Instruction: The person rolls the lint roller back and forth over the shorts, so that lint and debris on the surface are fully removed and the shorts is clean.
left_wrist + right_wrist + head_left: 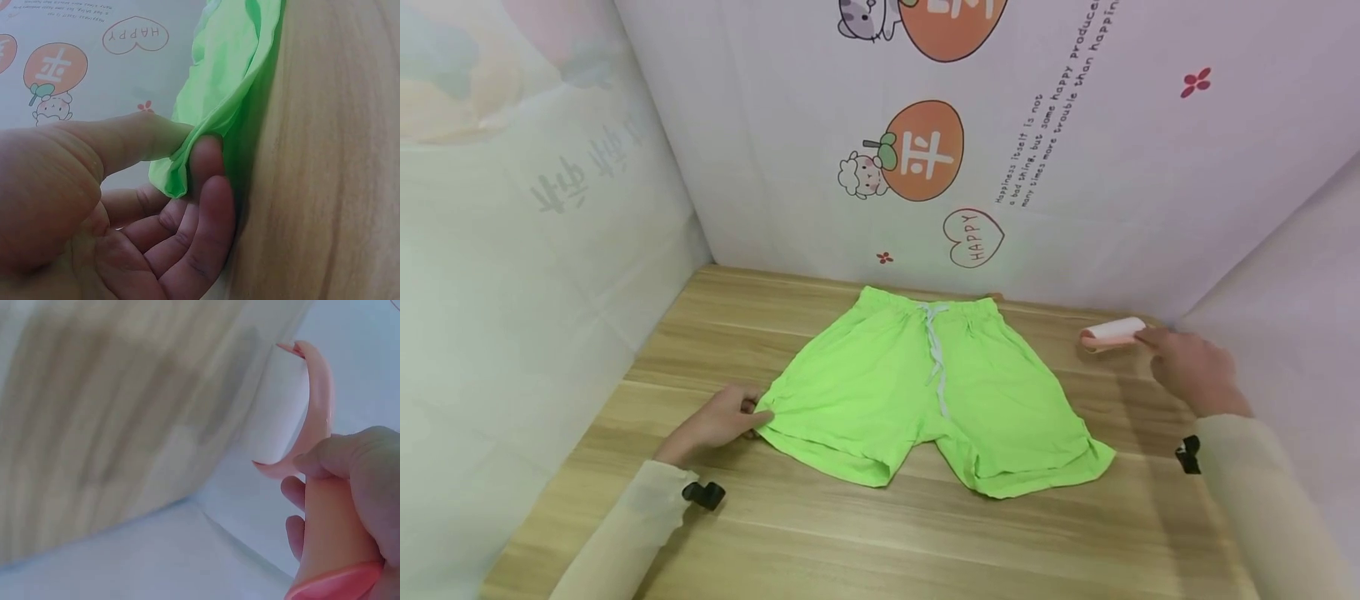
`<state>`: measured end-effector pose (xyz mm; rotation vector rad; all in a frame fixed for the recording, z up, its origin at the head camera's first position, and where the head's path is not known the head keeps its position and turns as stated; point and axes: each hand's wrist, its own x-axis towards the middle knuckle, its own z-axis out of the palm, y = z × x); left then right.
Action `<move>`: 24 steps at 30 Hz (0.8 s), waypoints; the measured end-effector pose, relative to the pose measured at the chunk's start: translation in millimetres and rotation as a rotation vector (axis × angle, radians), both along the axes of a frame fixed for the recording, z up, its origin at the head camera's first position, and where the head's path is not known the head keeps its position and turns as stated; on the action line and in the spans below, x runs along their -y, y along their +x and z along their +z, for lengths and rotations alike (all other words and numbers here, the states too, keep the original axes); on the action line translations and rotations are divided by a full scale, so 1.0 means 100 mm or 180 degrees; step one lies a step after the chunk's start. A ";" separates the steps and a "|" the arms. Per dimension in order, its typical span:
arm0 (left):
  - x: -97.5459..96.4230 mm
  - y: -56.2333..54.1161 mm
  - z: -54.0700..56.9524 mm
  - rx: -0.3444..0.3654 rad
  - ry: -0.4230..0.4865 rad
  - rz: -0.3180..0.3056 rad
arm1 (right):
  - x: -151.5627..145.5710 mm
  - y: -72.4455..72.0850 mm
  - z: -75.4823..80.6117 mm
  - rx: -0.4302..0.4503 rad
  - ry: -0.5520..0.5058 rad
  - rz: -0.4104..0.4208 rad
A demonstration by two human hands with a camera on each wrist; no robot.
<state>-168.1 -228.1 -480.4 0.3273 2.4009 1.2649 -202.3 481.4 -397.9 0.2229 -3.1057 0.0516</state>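
Observation:
Bright green shorts (865, 375) with a pale drawstring (934, 346) lie spread on the wooden table, waistband toward the back wall. At the left leg's hem corner, my left hand (722, 417) pinches the fabric between thumb and fingers; the left wrist view shows the green cloth (219, 94) slightly lifted there. Over the table's right back part, my right hand (1195, 371) grips a lint roller (1112, 333) by its handle. In the right wrist view the roller's pink handle (337, 519) and white roll (278, 406) show clearly, the roll held apart from the shorts.
Printed white sheeting (790, 167) rises behind the table, with plain-looking side walls (535, 292) at left and right. Bare wood (925, 550) lies in front of the shorts. A small brown thing (995, 296) peeks out behind the waistband.

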 end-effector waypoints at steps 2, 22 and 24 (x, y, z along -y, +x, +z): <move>0.00 0.00 0.00 0.0014 -0.0012 0.0011 | 0.03 -0.01 0.07 -0.0131 0.0004 0.0102; -0.01 0.01 0.00 0.0020 -0.0106 0.0009 | 1.42 -0.30 0.64 -0.0602 0.0165 0.1641; 0.00 0.01 0.00 0.0002 -0.0109 0.0002 | 1.66 -0.34 0.62 -0.0629 0.0153 0.1833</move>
